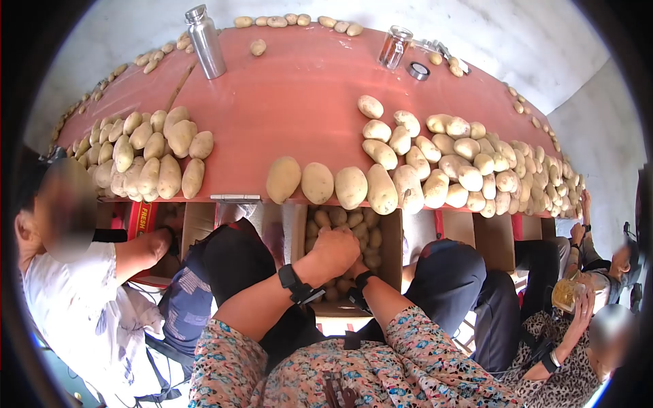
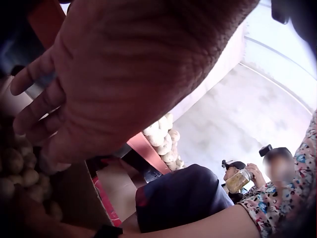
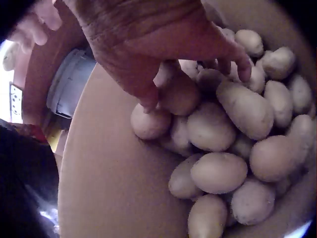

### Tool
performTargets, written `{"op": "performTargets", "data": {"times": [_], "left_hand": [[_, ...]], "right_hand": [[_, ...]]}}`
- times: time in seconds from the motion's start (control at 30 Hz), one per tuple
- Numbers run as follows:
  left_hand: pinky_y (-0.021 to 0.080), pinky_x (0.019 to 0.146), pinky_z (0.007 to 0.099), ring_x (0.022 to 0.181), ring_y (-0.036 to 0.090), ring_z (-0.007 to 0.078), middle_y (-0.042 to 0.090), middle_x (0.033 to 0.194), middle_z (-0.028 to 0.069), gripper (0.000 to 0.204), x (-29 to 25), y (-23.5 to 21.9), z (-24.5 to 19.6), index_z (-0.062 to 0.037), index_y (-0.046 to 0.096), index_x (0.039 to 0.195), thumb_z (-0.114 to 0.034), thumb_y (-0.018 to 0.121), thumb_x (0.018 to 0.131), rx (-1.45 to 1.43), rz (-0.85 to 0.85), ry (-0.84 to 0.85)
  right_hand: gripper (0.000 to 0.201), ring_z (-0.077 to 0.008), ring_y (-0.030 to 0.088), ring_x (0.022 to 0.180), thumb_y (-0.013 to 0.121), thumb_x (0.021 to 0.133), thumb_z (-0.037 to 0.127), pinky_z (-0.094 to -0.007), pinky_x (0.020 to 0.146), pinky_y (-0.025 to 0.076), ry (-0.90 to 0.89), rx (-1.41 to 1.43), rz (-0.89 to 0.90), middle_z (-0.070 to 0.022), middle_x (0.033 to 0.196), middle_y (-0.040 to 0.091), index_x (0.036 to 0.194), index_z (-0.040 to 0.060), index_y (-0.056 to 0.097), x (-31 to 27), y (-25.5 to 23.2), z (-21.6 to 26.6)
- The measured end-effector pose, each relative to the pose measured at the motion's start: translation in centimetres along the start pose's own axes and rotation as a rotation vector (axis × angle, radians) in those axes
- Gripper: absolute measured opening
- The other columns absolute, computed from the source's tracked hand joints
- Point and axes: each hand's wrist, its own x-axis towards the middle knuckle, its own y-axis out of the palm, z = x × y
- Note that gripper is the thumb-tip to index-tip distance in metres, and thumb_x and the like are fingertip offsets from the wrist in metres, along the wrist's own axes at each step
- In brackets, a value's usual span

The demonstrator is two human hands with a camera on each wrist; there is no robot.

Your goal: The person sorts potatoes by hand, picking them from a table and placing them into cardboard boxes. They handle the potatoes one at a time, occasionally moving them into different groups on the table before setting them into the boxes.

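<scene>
My left hand (image 1: 333,253) is over the cardboard box (image 1: 390,255), its fingers (image 2: 37,106) loosely bent and nothing visible between them. Lower down, my right hand (image 3: 158,44) reaches into the box, mostly hidden behind the left one in the head view. Its thumb rests on a round potato (image 3: 151,123), while the other fingers spread over the pile. Another potato (image 3: 181,96) lies in shadow under that palm. Several loose potatoes (image 3: 210,126) fill the box around the right hand, oval and pale brown.
A red table (image 1: 286,102) stands ahead, with potatoes (image 1: 350,187) lined along its near edge and heaps at both sides. A steel bottle (image 1: 205,44), a glass jar (image 1: 394,47) and a tape roll (image 1: 419,71) are farther back. People sit close on both sides.
</scene>
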Motion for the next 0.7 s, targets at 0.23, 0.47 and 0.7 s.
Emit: {"op": "performTargets", "data": {"times": [0.23,0.47,0.7], "left_hand": [[0.051,0.075,0.0418,0.09,0.067,0.0258,0.066,0.096,0.01,0.018,0.4,0.4,-0.4,-0.0054,0.068,0.094,-0.015,0.057,0.085,-0.003,0.032,-0.002],[0.045,0.089,0.0394,0.097,0.06,0.0215,0.06,0.1,0.0069,0.021,0.6,-5.1,-1.4,-0.0075,0.062,0.094,-0.019,0.062,0.077,-0.067,-0.308,0.395],[0.032,0.103,0.0572,0.123,0.048,0.0326,0.053,0.127,0.0136,0.048,1.5,-6.2,1.6,-0.0056,0.055,0.12,-0.025,0.07,0.079,0.033,-0.728,0.034]], "right_hand": [[0.076,-0.0387,0.059,0.116,0.069,0.079,0.051,-0.0438,0.097,0.047,-0.092,0.007,0.086,-0.0247,0.126,0.06,0.132,-0.0008,0.053,0.4,-0.2,-2.4],[0.078,-0.0382,0.06,0.115,0.07,0.077,0.053,-0.0433,0.097,0.048,-0.114,0.038,0.173,-0.0247,0.125,0.061,0.132,-0.0006,0.054,3.0,-0.3,-4.4],[0.08,-0.0378,0.06,0.115,0.07,0.076,0.055,-0.0428,0.096,0.048,-0.116,0.075,0.182,-0.0247,0.125,0.062,0.131,-0.0004,0.055,2.8,0.8,-4.9]]}}
